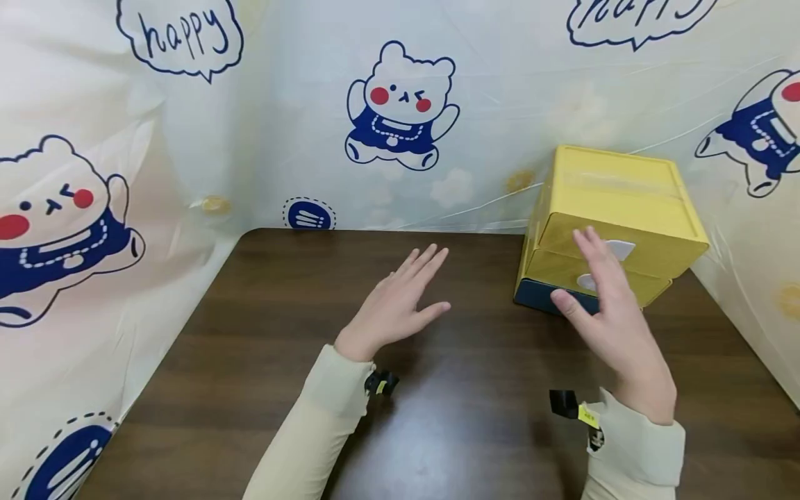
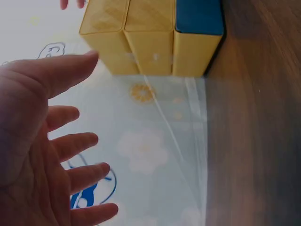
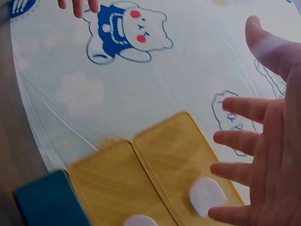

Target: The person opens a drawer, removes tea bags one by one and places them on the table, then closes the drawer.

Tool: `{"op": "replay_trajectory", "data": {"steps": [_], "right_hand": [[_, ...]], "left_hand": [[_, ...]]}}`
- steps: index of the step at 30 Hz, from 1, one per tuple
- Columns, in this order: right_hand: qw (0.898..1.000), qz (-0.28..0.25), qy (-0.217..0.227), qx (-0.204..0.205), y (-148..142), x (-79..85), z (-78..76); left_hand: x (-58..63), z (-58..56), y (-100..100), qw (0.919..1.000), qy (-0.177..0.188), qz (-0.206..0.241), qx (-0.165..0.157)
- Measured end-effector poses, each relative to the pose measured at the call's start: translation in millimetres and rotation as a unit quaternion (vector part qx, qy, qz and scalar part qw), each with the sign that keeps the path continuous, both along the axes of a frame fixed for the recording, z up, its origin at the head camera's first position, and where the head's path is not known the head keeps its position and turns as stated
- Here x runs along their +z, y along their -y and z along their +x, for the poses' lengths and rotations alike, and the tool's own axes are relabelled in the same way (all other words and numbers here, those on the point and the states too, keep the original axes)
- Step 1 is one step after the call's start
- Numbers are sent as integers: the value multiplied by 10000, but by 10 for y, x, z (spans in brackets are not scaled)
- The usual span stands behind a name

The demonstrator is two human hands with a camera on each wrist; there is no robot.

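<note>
Over the middle of the brown table, my left hand (image 1: 396, 305) is held up with its fingers straight and its thumb apart; it holds nothing. My right hand (image 1: 615, 326) is raised in front of a stacked yellow box (image 1: 628, 184), fingers extended and palm turned inward, also holding nothing. The box stands at the back right, with two yellow sections above a dark blue bottom section (image 1: 544, 295). Its front bears white round-edged tabs (image 3: 207, 195), partly behind the right hand in the head view. In the left wrist view, the yellow sections (image 2: 150, 47) appear beyond the thumb.
A pale cloth (image 1: 300, 139) printed with cartoon bears hangs behind the table and along both sides. The dark wooden table (image 1: 250, 368) reaches back to it. A black strap piece (image 1: 381, 382) sits at the left cuff, another (image 1: 564, 404) at the right.
</note>
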State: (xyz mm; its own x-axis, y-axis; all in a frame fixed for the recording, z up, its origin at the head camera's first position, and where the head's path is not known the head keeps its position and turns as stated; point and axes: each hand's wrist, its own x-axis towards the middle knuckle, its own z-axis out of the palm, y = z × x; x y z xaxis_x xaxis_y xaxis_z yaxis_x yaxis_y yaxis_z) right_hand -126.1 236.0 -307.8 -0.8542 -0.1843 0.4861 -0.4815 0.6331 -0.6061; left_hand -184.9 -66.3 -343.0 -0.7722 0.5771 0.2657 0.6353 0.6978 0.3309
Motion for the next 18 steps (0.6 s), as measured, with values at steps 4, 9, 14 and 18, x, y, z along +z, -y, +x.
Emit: {"op": "replay_trajectory", "data": {"steps": [4, 9, 14, 18], "right_hand": [[9980, -326, -387, -391, -101, 36, 10], [9820, -816, -1348, -1043, -121, 68, 25], [9609, -1159, -2025, -1494, -56, 128, 17], [9480, -1520, -1943, -2009, -175, 113, 25]], "left_hand": [[40, -129, -151, 9994, -33, 282, -184], [45, -272, -380, 9978, -21, 561, -341], [2, -433, -513, 9994, -164, 265, -168], [-35, -554, -638, 9994, -100, 83, -336]]}}
